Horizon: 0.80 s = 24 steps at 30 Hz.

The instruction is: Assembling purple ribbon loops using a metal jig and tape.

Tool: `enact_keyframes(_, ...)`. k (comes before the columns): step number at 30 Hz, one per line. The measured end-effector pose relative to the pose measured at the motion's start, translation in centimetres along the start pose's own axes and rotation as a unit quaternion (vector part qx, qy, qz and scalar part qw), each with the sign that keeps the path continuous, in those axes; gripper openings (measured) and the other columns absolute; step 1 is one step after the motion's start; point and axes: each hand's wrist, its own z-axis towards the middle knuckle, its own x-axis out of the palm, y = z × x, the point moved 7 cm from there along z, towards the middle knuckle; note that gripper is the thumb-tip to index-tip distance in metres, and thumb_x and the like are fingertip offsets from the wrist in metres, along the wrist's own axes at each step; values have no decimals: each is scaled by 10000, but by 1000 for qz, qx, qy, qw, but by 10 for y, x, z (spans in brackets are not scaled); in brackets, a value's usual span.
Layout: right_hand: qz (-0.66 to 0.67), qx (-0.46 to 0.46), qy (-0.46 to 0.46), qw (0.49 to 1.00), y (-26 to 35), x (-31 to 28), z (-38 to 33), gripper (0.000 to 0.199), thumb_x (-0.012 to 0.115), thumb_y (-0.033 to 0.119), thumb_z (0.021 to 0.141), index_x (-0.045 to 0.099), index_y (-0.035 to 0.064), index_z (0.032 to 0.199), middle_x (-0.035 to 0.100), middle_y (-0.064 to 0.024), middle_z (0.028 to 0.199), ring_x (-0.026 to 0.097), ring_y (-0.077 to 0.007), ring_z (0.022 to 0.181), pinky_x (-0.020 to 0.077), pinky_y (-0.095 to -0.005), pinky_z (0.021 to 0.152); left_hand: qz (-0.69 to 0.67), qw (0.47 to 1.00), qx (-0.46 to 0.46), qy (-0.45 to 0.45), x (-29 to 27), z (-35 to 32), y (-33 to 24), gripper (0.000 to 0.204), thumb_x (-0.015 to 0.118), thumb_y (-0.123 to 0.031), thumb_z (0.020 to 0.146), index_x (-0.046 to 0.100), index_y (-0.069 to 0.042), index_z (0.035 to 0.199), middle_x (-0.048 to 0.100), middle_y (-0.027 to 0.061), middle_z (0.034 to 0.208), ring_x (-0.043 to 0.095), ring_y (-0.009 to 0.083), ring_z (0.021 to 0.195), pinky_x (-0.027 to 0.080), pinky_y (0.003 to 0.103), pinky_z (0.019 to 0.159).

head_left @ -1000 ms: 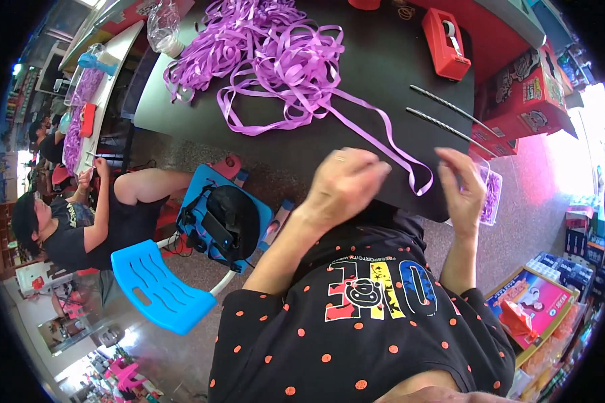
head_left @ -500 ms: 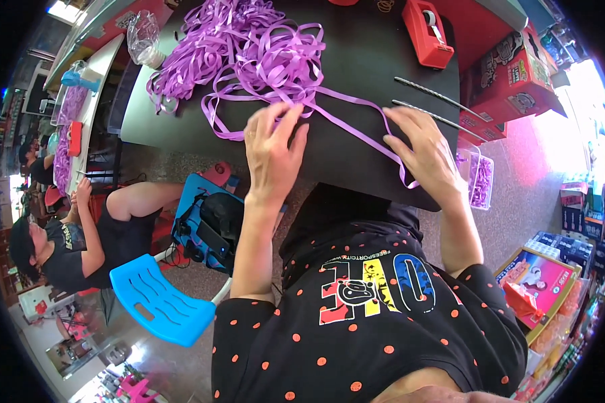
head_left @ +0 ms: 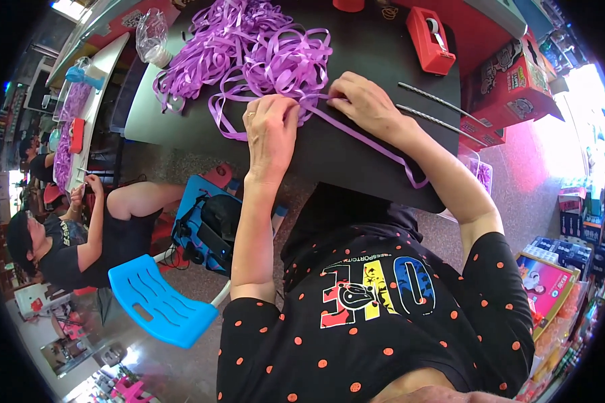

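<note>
A large tangled heap of purple ribbon (head_left: 286, 57) lies on the dark table (head_left: 376, 50). At the heap's near edge, my left hand (head_left: 270, 134) is closed, with thumb and fingertips pinched on the ribbon. My right hand (head_left: 366, 106), to its right, has curled fingers closed on a ribbon strand beside the heap; its fingertips partly hide that strand. From between the hands, a loose ribbon length (head_left: 370, 141) runs to the right under my right wrist and curls at the table's near edge.
Two twisted silver rods (head_left: 444, 105) lie at the table's right, below a red tape dispenser (head_left: 430, 40). A clear plastic bottle (head_left: 152, 37) lies at the far left. A red box (head_left: 511, 84) stands at right. Left are a blue chair (head_left: 158, 302) and a seated person (head_left: 81, 235).
My right hand has moved left and away from me, from the loose ribbon's right part to the heap, and its fingers have closed. My left hand has stayed near the heap, its fingers now pinched together.
</note>
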Motion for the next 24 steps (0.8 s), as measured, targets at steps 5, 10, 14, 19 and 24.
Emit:
enact_keyframes(5, 193, 54, -23, 979, 3, -17, -7, 137, 603, 132, 840, 601, 2, 884, 627, -106, 863, 620, -219, 795, 493, -319, 722, -103, 993, -59, -29, -19, -7, 12, 95, 659, -92, 809, 637, -41, 886, 629, 82, 874, 546, 266, 897, 409, 367, 816)
enact_keyframes(10, 487, 151, -28, 860, -1, -46, -12, 144, 591, 152, 853, 601, 19, 907, 652, -41, 859, 514, -36, 695, 416, -200, 604, -118, 990, -74, -29, -26, -4, 11, 97, 644, -101, 827, 629, -38, 899, 631, 81, 885, 557, 265, 904, 405, 367, 838)
enact_keyframes(14, 457, 160, -157, 861, -1, -100, -37, 139, 584, 149, 850, 605, 30, 920, 622, -3, 791, 419, -9, 604, 318, -170, 522, -49, 998, 10, -33, -19, -5, 7, 90, 635, -96, 833, 626, -41, 903, 629, 76, 893, 563, 264, 903, 394, 370, 858)
enact_keyframes(19, 332, 158, -355, 859, -18, -178, -117, 104, 544, 70, 886, 612, 32, 955, 603, 7, 756, 418, 3, 575, 286, -139, 496, -73, 997, 8, -17, -13, -6, 1, 81, 613, -93, 855, 613, -43, 919, 615, 77, 893, 556, 255, 900, 395, 362, 852)
enact_keyframes(24, 386, 199, -389, 813, -50, -186, -182, 109, 549, 103, 925, 604, 34, 989, 584, 10, 738, 412, 9, 559, 272, -135, 486, -105, 994, 41, -10, -11, 7, -20, 81, 591, -92, 880, 597, -37, 939, 602, 84, 887, 552, 251, 885, 414, 350, 827)
